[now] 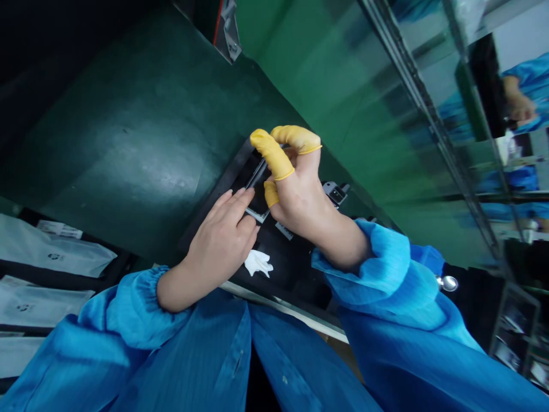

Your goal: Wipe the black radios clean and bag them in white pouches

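Note:
My left hand [225, 234] is bare and lies flat, its fingers stretched out with the tips at a thin, dark flat piece with shiny edges [256, 173]. My right hand [295, 183] wears yellow finger cots on the thumb and two fingers. Its fingers curve over the far end of that piece, with thumb and forefinger apart; nothing shows clearly between them. Both hands are over a black mat or tray [295, 263]. A pale-edged corner [258, 216] shows between the hands, with a small label-like strip [283, 231] near my right wrist. A crumpled white glove or cloth [258, 263] lies close to my left hand.
A small dark device [335, 193] sits beyond my right wrist. Several packed pale sleeves [55, 254] lie at left. A green panel [326, 68] and metal rail [429, 109] rise at right. A metal bracket [231, 34] stands at the back. Another person's hand [521, 107] shows far right.

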### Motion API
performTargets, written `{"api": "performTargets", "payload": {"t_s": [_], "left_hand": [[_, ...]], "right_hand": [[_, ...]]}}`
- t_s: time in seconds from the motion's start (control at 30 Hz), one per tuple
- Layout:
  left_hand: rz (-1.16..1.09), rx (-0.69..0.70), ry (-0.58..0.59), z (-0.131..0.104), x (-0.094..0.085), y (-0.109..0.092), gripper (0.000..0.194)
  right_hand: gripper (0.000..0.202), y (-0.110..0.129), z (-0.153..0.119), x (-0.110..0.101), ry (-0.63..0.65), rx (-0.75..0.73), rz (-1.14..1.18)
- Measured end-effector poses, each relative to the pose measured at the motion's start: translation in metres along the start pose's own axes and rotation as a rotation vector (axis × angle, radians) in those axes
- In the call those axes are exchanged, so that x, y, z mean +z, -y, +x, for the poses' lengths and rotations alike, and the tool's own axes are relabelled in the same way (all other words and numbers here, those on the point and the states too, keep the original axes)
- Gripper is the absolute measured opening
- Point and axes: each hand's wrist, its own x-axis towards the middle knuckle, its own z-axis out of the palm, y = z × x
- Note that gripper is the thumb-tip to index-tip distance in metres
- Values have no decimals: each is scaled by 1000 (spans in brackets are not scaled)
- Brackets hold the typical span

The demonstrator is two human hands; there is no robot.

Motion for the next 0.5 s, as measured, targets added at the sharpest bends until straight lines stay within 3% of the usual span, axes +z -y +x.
{"api": "performTargets", "payload": {"t_s": [0.1,0.27,0.4,0.5], "left_hand": [[2,-5,-5,0,0,0,18],[-2,-7,9,-1,0,1,18],[-10,-24,15,-1,0,5,16],[-8,1,17,0,-1,10,13]], "right_hand": [[60,2,-7,-9,-23,-32,48],[64,-3,-35,-32,-41,49,204],[70,-8,-74,-64,-186,173,344],[73,-12,-121,-91,-350,390,374]]}}
